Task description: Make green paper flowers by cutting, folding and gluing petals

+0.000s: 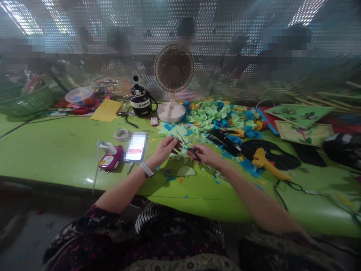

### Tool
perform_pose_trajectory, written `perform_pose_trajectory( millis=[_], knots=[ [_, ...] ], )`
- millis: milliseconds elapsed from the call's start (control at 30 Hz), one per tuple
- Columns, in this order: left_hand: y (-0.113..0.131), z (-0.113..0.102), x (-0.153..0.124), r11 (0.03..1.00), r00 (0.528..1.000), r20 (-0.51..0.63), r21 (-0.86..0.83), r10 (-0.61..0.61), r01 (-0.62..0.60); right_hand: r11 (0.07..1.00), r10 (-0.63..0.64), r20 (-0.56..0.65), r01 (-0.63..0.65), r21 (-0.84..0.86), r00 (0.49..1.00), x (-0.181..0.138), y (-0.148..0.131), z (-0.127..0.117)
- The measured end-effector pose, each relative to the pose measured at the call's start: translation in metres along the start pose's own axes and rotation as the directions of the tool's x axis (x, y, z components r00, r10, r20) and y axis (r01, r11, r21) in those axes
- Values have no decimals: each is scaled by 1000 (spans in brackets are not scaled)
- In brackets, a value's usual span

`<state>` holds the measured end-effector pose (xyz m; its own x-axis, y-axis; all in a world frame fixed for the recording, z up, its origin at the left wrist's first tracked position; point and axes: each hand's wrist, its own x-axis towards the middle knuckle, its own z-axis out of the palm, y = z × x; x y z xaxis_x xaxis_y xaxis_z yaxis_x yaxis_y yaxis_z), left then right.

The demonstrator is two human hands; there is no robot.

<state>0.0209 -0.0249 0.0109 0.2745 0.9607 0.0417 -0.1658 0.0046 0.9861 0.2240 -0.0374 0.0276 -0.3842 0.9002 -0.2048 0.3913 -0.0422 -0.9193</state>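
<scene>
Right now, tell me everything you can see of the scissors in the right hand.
The scissors have slim, silvery, metal-looking blades and dark handles. The right hand closes around the handles, above the green table. The blades point up and left, away from the person, close by the left hand. Whether they are open or touch paper is too small to tell. Light green paper scraps lie beneath.

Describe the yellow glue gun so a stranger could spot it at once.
Start at the white fan at the back of the green table, then come forward to the right hand holding scissors. Just right of it lies the glue gun, beside a black cutout: the only yellow pistol-shaped tool there.
</scene>
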Motion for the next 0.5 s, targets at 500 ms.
perform_pose_trajectory(
  millis=[500],
  knots=[
    [2,1,-1,1000,1000,-12,-4,-18,18,1000,-8,-32,7,-23,999,0,-1,1]
  ],
)
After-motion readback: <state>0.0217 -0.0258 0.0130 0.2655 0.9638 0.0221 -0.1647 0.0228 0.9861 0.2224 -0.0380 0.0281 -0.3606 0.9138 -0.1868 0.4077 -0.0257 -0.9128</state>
